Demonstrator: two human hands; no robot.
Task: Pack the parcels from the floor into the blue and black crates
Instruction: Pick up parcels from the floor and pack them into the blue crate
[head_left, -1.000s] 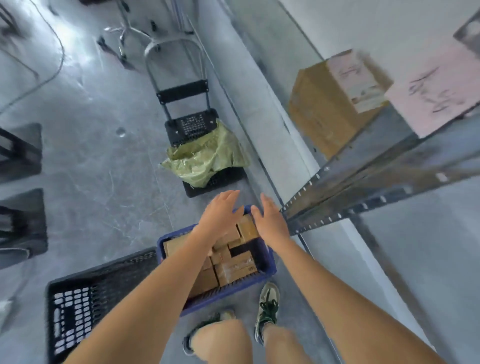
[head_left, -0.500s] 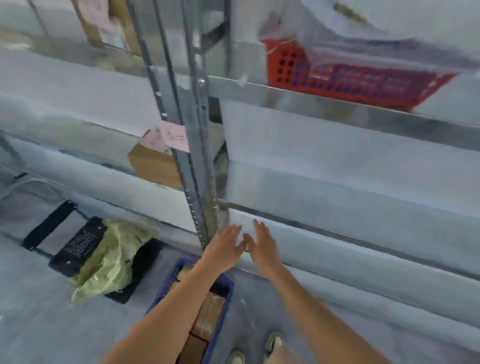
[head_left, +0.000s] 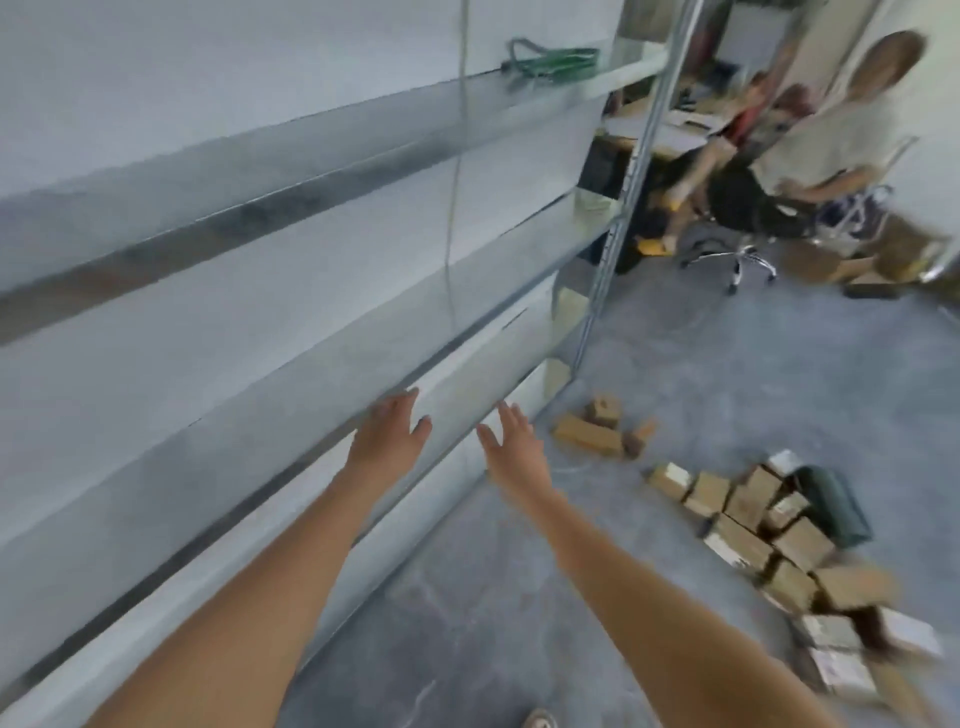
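Observation:
Both arms reach forward in the air with nothing in them. My left hand (head_left: 390, 435) has its fingers spread in front of the metal shelving. My right hand (head_left: 511, 446) is also spread, a little to its right. A heap of several brown cardboard parcels (head_left: 769, 540) lies on the grey floor at the right. A smaller group of parcels (head_left: 597, 430) lies farther off by the foot of the shelf post. The blue and black crates are out of view.
Long metal shelving (head_left: 260, 270) fills the left side, with a green cord (head_left: 550, 61) on an upper shelf. A dark green box (head_left: 836, 503) lies beside the heap. Two persons (head_left: 810, 140) sit on office chairs at the back right. My shoe (head_left: 540, 719) shows at the bottom.
The view has swung right, away from the blue crate of parcels and along the shelving to the parcels on the floor. Both hands stay open and have drawn slightly apart.

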